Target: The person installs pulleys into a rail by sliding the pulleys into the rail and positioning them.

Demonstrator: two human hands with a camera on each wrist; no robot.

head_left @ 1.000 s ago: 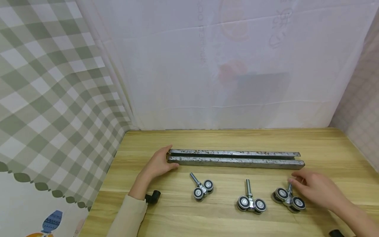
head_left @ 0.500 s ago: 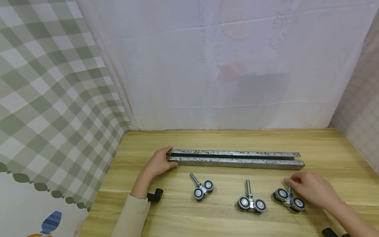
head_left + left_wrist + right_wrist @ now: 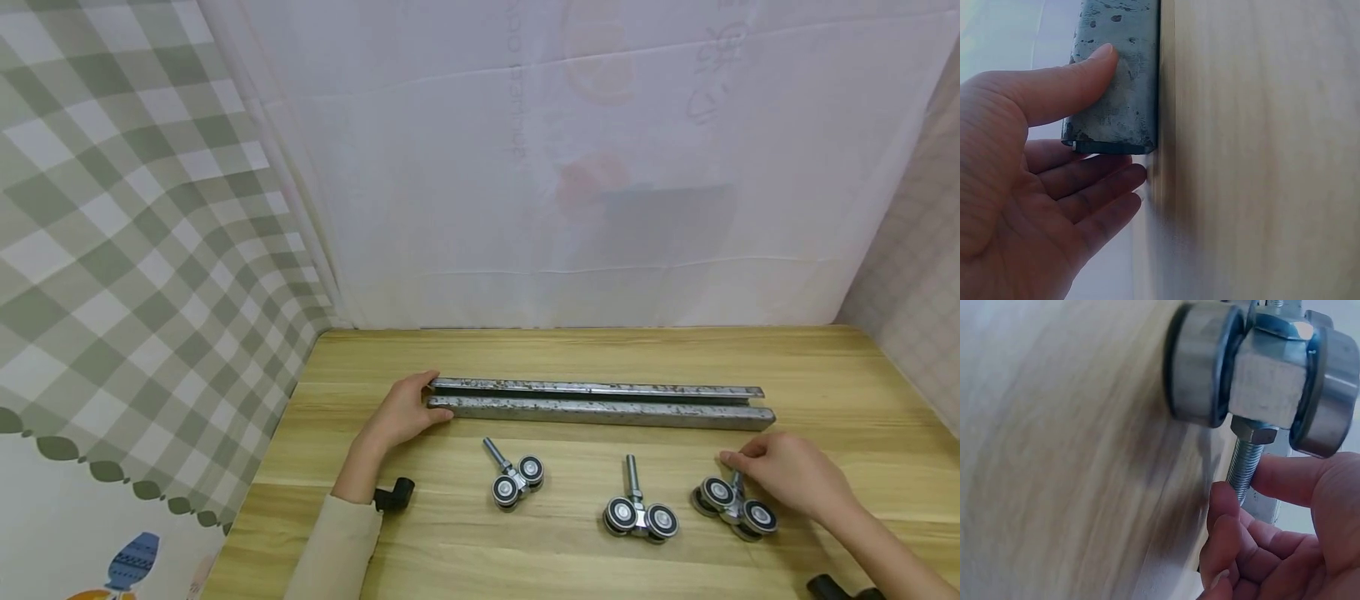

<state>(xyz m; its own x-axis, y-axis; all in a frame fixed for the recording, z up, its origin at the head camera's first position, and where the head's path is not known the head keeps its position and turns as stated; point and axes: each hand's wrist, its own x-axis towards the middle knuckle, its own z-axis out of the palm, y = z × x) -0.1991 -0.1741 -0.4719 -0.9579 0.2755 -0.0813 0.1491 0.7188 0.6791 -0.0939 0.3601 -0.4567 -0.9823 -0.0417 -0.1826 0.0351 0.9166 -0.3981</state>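
A steel C-channel track [image 3: 600, 411], scuffed and spotted with rust, lies lengthwise on the wooden table with its slot facing up. My left hand [image 3: 401, 410] grips its left end. In the left wrist view the thumb [image 3: 1079, 84] presses the track's near side, while other fingers reach round behind the open end. At the right, my right hand [image 3: 798, 473] pinches the threaded bolt [image 3: 1244, 465] of a roller trolley [image 3: 733, 506] between thumb and fingers. The trolley's wheels [image 3: 1200, 365] show close up in the right wrist view; the bolt's tip is partly hidden by the fingers.
Two more roller trolleys lie in front of the track: one [image 3: 517, 482] left of centre with its bolt slanting up-left, another [image 3: 640, 518] nearer the right hand. White cloth [image 3: 465, 208] hangs behind the table, checked cloth [image 3: 135, 208] at the left.
The right hand has shifted slightly left, and its fingertips have closed in around the trolley's bolt. The left hand stays at the track's end; the track and trolleys lie as before.
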